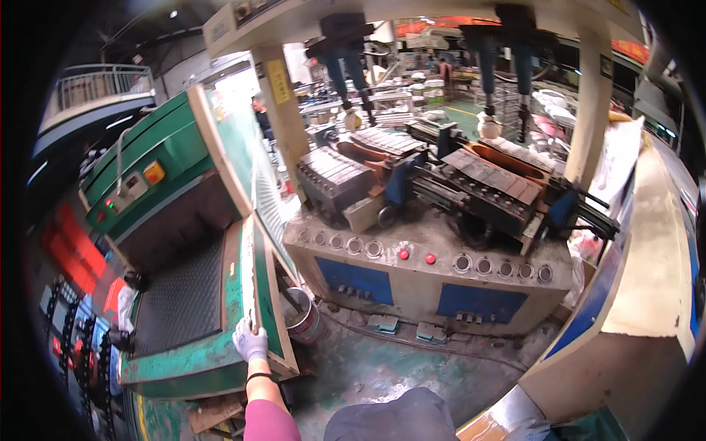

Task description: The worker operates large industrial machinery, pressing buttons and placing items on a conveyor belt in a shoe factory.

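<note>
My left hand (251,342), in a pale work glove, is at the near right edge of a green machine (276,334). Its fingers are bent over the light-coloured rim (248,283) there; whether anything small lies beneath them is hidden. A black textured mat (180,301) covers the machine's bed beside this hand. The orange button box (154,173) sits on the machine's upper green panel. No part of my right hand can be made out.
A beige machine (415,290) with red buttons, round dials and clamp fixtures stands ahead. A bucket (301,316) sits between both machines. Foot pedals (432,333) and a cable lie on the floor. To the right is a beige and blue panel (640,272).
</note>
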A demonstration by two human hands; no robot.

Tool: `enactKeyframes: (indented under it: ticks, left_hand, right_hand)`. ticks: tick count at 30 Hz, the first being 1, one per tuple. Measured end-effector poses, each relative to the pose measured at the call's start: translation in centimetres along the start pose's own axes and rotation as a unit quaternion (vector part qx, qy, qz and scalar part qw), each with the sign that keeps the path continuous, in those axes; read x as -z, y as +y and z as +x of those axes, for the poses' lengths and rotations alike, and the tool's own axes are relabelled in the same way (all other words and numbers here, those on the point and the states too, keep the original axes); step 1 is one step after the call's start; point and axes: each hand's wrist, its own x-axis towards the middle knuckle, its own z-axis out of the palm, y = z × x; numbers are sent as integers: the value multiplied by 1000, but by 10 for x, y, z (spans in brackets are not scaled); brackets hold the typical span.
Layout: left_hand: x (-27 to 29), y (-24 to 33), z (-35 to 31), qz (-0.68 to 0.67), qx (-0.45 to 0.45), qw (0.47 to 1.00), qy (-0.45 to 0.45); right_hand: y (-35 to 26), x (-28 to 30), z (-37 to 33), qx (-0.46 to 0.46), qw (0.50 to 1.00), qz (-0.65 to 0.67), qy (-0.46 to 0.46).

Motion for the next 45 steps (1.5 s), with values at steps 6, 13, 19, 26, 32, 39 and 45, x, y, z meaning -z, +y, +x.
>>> enactKeyframes:
  ticks: [6,13,19,26,32,39,45]
  left_hand:
    - [-3,21,6,-28,-5,999,33]
    - [14,17,2,-21,33,999,2]
    - [3,32,7,-59,15,998,5]
    - [-4,-1,4,-30,2,999,31]
    - [-1,19,9,-45,-3,999,29]
    - [3,21,-2,-90,-18,996,8]
    - [15,14,-7,-42,-95,994,16]
  right_hand:
    - [-15,-1,15,57,998,-4,28]
    - [-25,-2,19,118,992,-15,35]
    - [-12,-5,15,81,996,-13,36]
    - [8,-8,-7,-4,999,1,33]
    - [21,-8,-14,-33,999,12,38]
    - [39,-6,-25,-93,995,42,21]
    - [25,2,-23,-165,981,100,13]
